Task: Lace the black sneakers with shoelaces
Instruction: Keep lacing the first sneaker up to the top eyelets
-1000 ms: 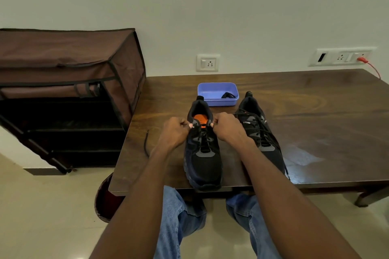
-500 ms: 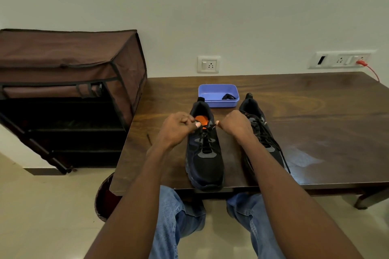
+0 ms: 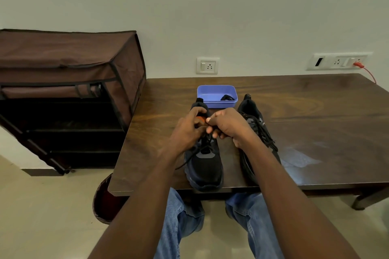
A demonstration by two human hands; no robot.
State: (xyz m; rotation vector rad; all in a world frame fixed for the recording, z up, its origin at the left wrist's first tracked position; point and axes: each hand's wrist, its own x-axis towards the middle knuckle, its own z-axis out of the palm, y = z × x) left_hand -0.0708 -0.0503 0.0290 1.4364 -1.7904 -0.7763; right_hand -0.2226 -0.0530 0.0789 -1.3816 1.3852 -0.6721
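Two black sneakers stand side by side, toes toward me, at the front edge of the dark wooden table (image 3: 315, 124). The left sneaker (image 3: 205, 166) has an orange patch inside its opening. My left hand (image 3: 189, 130) and my right hand (image 3: 228, 125) meet over its upper eyelets, each pinching an end of its black shoelace (image 3: 195, 150), which trails down the shoe's left side. The right sneaker (image 3: 255, 130) is laced, and my right forearm covers its front part.
A blue plastic tray (image 3: 216, 94) with a small black item inside sits just behind the sneakers. A brown fabric shoe rack (image 3: 67, 90) stands left of the table. Wall sockets (image 3: 208, 65) are behind, one at the right with a red cable. My knees are under the table edge.
My hands have come together over the top of the left sneaker. The lace end that lay out to the left on the table now hangs close along the shoe.
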